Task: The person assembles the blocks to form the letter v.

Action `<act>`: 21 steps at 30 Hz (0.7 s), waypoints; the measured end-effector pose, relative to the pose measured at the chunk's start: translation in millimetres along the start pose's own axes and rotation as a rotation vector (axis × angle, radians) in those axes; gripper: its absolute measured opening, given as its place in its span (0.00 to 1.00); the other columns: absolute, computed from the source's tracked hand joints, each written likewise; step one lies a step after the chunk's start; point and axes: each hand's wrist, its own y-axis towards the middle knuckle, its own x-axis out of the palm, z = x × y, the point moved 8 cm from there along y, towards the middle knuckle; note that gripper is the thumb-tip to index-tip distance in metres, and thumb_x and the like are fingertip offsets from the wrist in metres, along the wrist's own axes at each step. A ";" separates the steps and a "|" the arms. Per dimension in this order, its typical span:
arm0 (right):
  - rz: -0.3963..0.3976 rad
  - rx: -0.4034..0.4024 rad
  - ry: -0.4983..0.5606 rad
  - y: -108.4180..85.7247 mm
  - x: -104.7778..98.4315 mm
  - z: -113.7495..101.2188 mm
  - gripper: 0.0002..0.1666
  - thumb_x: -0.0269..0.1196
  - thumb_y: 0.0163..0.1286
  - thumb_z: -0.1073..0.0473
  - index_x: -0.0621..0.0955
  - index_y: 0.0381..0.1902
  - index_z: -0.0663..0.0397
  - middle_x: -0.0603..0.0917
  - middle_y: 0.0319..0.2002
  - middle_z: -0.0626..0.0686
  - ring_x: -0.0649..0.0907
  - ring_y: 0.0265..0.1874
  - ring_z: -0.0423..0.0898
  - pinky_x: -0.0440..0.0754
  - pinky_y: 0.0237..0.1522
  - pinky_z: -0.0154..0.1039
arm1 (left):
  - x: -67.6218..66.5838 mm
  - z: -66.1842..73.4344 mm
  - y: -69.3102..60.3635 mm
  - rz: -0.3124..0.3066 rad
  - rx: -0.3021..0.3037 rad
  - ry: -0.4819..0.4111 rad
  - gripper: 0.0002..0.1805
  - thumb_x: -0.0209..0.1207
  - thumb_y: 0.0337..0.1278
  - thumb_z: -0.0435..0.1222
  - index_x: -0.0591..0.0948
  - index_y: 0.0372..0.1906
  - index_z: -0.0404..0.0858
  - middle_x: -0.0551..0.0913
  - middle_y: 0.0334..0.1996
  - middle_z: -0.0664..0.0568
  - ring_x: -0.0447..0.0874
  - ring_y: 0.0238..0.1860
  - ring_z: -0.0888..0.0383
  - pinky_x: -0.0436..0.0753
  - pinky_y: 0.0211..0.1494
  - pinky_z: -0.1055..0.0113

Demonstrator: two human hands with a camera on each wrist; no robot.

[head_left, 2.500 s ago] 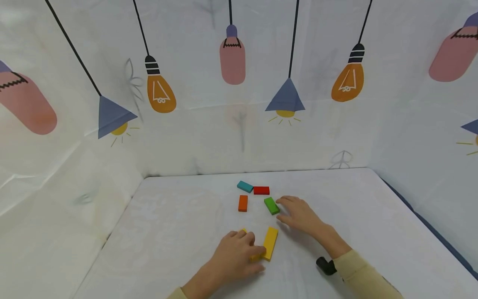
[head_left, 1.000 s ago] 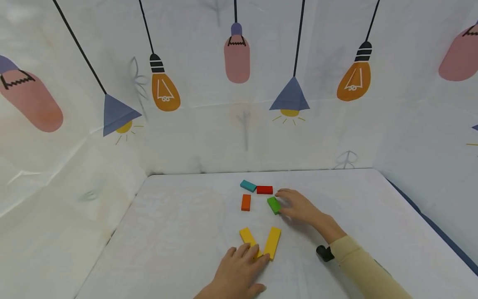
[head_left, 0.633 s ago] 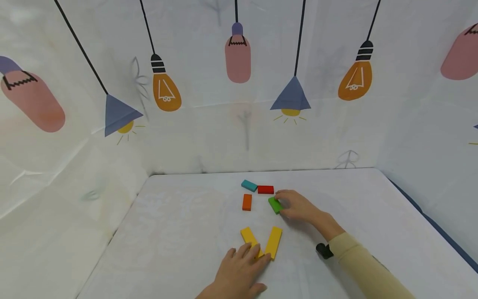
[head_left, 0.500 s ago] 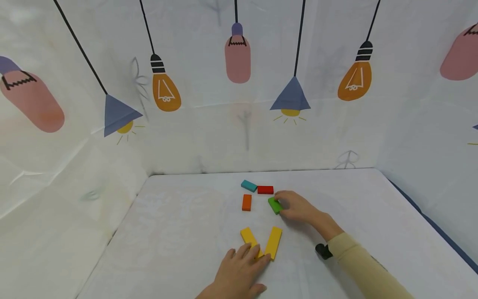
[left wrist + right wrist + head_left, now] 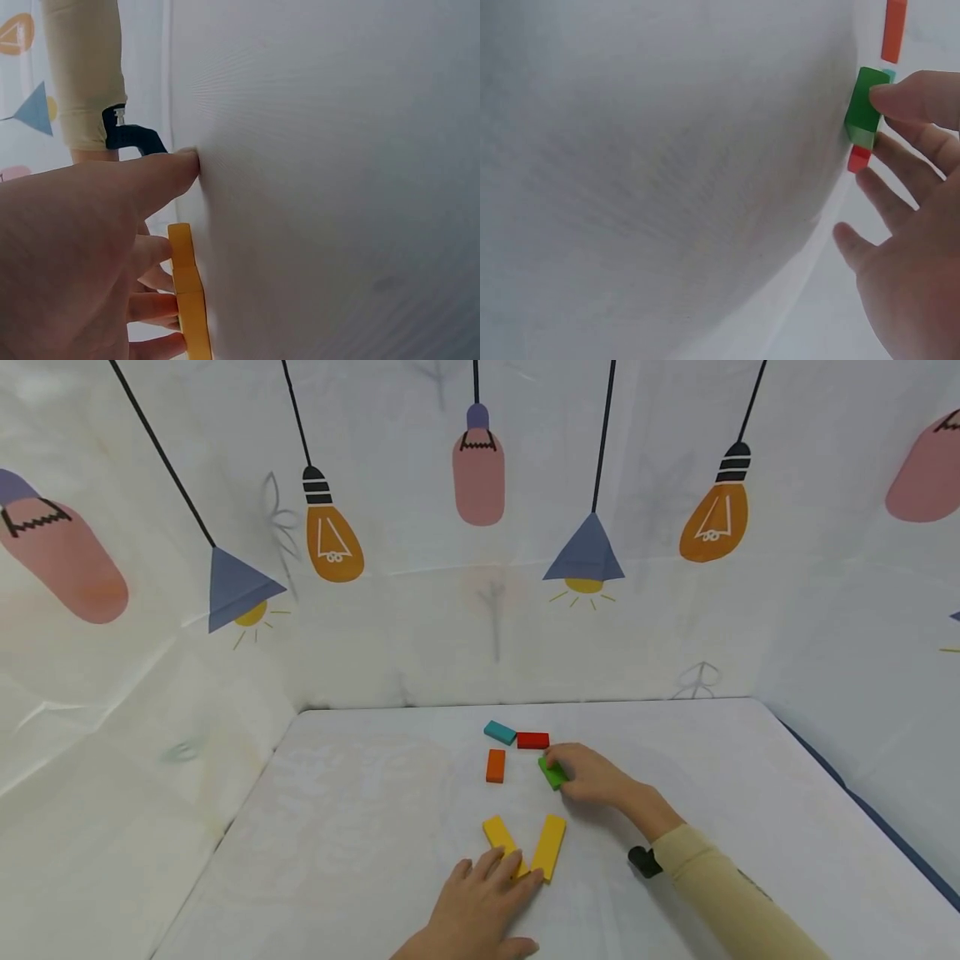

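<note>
My right hand (image 5: 596,775) pinches a small green block (image 5: 552,772) between thumb and fingers as it lies on the white table. In the right wrist view the thumb is on the near face of the green block (image 5: 863,105), and the other fingers are spread apart. Nearer the front, my left hand (image 5: 478,902) rests with extended fingers on two yellow blocks. The left yellow block (image 5: 498,832) slants under the fingertips; the right yellow block (image 5: 550,847) meets it near the bottom, forming a V. The left wrist view shows fingertips touching the yellow blocks (image 5: 193,319) edge-on.
Beyond the hands lie a teal block (image 5: 499,732), a red block (image 5: 533,741) touching or nearly touching it, and an orange block (image 5: 496,766). A black wrist mount (image 5: 643,862) sits below the right sleeve. Lamp-printed white sheeting (image 5: 420,635) encloses the table (image 5: 360,827).
My right hand has gone from beside the green block to pinching it. My left hand has drawn back slightly and flattened, uncovering more of the left yellow block.
</note>
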 end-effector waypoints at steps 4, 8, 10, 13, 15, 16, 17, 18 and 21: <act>-0.010 0.011 -0.001 1.4 0.5 0.2 0.21 0.63 0.56 0.66 0.79 0.48 0.46 0.80 0.56 0.48 0.75 0.53 0.48 0.75 0.65 0.55 | 0.3 -0.7 0.9 -0.018 -0.009 -0.016 0.38 0.49 0.57 0.73 0.59 0.73 0.72 0.66 0.73 0.60 0.64 0.71 0.51 0.77 0.56 0.48; -0.014 0.014 0.005 2.3 -0.5 -1.0 0.20 0.64 0.56 0.65 0.79 0.47 0.45 0.80 0.52 0.46 0.74 0.50 0.46 0.76 0.63 0.52 | -0.6 -0.5 0.6 -0.021 -0.014 -0.019 0.38 0.48 0.57 0.73 0.59 0.73 0.72 0.65 0.73 0.60 0.63 0.72 0.51 0.78 0.54 0.50; -0.012 0.011 0.008 1.8 -1.5 -2.6 0.19 0.64 0.57 0.64 0.79 0.47 0.45 0.81 0.51 0.46 0.74 0.50 0.46 0.77 0.62 0.52 | -1.1 -0.1 -0.1 -0.016 -0.012 -0.015 0.38 0.48 0.57 0.72 0.59 0.73 0.71 0.65 0.73 0.60 0.63 0.72 0.51 0.78 0.54 0.50; -0.013 0.012 0.008 0.6 -2.7 -4.2 0.18 0.66 0.57 0.63 0.79 0.46 0.44 0.81 0.51 0.45 0.74 0.49 0.45 0.77 0.61 0.51 | -1.2 0.2 -0.8 -0.008 -0.009 -0.010 0.38 0.48 0.58 0.72 0.59 0.73 0.70 0.66 0.73 0.59 0.64 0.71 0.51 0.79 0.54 0.50; -0.011 0.008 0.007 -0.3 -3.6 -5.5 0.18 0.66 0.57 0.62 0.80 0.46 0.45 0.81 0.50 0.45 0.75 0.49 0.46 0.77 0.61 0.51 | -0.9 0.2 -1.1 -0.005 -0.006 -0.006 0.38 0.48 0.58 0.72 0.59 0.73 0.70 0.66 0.73 0.59 0.64 0.71 0.51 0.79 0.54 0.50; -0.009 0.006 0.009 -0.8 -4.3 -6.0 0.17 0.67 0.58 0.62 0.80 0.46 0.45 0.81 0.50 0.45 0.75 0.49 0.46 0.77 0.62 0.52 | -0.8 0.3 -1.1 -0.004 -0.004 -0.004 0.38 0.48 0.58 0.72 0.59 0.73 0.70 0.66 0.73 0.59 0.64 0.71 0.51 0.79 0.54 0.51; -0.008 0.004 0.008 -1.2 -4.8 -6.3 0.17 0.67 0.58 0.61 0.80 0.46 0.45 0.81 0.49 0.45 0.75 0.49 0.46 0.77 0.62 0.52 | -0.9 0.4 -1.1 -0.002 -0.002 -0.002 0.39 0.48 0.58 0.72 0.59 0.73 0.70 0.66 0.73 0.59 0.64 0.71 0.51 0.79 0.54 0.51; -0.007 0.002 0.009 -1.7 -5.3 -6.7 0.16 0.68 0.59 0.60 0.80 0.46 0.46 0.81 0.49 0.46 0.75 0.49 0.46 0.77 0.62 0.52 | -1.1 0.6 -1.2 0.000 -0.001 0.000 0.39 0.48 0.58 0.72 0.59 0.73 0.70 0.66 0.72 0.59 0.65 0.71 0.51 0.79 0.54 0.51; -0.003 -0.008 0.008 -2.9 -6.6 -7.5 0.15 0.69 0.60 0.58 0.80 0.45 0.46 0.82 0.48 0.45 0.75 0.49 0.46 0.77 0.62 0.52 | -1.9 0.9 -1.1 0.004 0.001 0.011 0.39 0.48 0.57 0.72 0.59 0.73 0.69 0.66 0.72 0.60 0.65 0.71 0.51 0.79 0.53 0.52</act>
